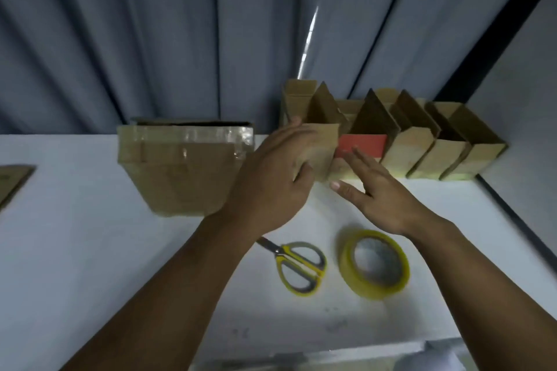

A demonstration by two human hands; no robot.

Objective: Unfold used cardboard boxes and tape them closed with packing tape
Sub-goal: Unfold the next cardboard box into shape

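Yellow scissors (pixel 301 268) and a tape roll (pixel 373 263) lie close by on the white table (pixel 90 250). Farther back, the left hand (pixel 271 181) grips the first small box (pixel 324 150) in a row by the curtain (pixel 150 39). The right hand (pixel 379 190) is flat and wide, with its fingers by the red-striped box (pixel 364 143). A big taped box (pixel 177 169) stands just to the left. The row ends near the table's right edge, and white table top stretches out on the left.

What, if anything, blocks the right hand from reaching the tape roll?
Likely yes, nothing blocks it. The right hand is open and empty, the tape roll lies on the table just beneath its wrist, and the scissors lie beside it, apart.
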